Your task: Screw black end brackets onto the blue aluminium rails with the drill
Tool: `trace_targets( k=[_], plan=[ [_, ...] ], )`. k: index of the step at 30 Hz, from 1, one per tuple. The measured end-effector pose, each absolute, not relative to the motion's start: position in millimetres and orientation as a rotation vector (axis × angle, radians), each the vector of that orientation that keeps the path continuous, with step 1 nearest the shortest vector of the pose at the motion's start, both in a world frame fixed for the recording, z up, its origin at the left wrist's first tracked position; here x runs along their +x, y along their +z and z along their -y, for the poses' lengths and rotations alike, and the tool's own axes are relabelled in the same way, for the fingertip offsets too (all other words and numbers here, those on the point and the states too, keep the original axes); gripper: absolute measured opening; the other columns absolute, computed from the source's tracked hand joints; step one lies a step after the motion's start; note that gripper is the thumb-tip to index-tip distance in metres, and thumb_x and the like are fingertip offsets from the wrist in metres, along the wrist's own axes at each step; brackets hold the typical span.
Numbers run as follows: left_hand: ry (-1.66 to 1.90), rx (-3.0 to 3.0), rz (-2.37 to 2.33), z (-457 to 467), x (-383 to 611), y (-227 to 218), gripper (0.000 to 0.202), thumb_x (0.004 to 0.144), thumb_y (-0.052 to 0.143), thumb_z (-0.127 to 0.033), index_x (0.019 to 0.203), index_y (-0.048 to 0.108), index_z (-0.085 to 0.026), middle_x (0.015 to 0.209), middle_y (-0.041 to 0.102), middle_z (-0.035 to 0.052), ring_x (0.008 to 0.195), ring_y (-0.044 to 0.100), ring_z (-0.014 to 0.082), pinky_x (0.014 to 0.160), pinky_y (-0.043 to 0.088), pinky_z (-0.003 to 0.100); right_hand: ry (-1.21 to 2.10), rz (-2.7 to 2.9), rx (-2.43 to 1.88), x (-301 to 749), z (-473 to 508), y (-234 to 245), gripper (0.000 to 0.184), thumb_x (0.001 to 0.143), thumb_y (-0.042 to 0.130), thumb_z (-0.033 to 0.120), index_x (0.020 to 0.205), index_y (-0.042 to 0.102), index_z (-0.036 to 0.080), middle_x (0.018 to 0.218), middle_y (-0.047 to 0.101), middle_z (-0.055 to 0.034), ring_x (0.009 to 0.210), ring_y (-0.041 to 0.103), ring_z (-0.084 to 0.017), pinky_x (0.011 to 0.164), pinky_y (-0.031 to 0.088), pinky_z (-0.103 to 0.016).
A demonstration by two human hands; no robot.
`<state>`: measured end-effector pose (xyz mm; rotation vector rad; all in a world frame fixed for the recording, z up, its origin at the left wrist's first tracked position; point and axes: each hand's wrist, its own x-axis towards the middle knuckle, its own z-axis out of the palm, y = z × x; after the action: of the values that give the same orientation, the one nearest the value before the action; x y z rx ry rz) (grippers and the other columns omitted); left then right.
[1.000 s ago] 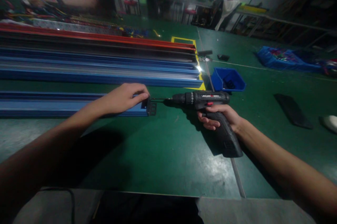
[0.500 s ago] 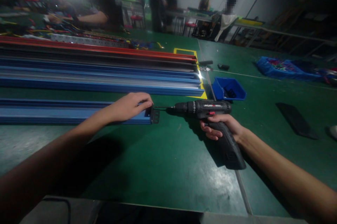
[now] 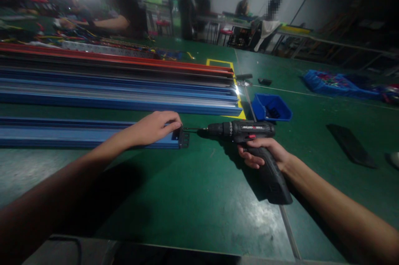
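Observation:
My left hand (image 3: 151, 127) rests curled over the right end of a long blue metal rail (image 3: 71, 133) lying on the green table, fingertips pressing a small black end bracket (image 3: 183, 137) against it. My right hand (image 3: 263, 151) grips the handle of a black cordless drill (image 3: 249, 140). The drill lies level, its thin bit pointing left and meeting the bracket at the rail's end.
A stack of long blue, grey and red rails (image 3: 118, 84) lies behind. A small blue bin (image 3: 271, 107) sits just behind the drill. A black flat strip (image 3: 350, 144) lies to the right. A blue tray of parts (image 3: 339, 82) is far right. Other people work at the back.
The view has tipped slightly, so everything sits lower in the picture. Both hands, the drill and the bracket keep the same positions relative to the rail.

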<state>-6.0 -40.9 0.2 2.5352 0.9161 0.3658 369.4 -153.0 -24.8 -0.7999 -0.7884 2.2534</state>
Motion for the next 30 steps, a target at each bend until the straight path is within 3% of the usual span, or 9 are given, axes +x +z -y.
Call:
trace_targets(
  k=[30],
  plan=[
    [0.399, 2.539, -0.884, 40.0, -6.6, -2.1, 0.04, 0.104, 0.042, -0.048, 0.101, 0.069, -0.018, 0.102, 0.073, 0.006, 0.096, 0.066, 0.0209, 0.088, 0.046, 0.032, 2.251, 0.825, -0.779, 371.7, 152.6, -25.9, 0.021, 0.093, 0.066, 0.025, 0.095, 0.072, 0.004, 0.073, 0.066, -0.0042, 0.043, 0.044, -0.004, 0.052, 0.053, -0.019]
  ],
)
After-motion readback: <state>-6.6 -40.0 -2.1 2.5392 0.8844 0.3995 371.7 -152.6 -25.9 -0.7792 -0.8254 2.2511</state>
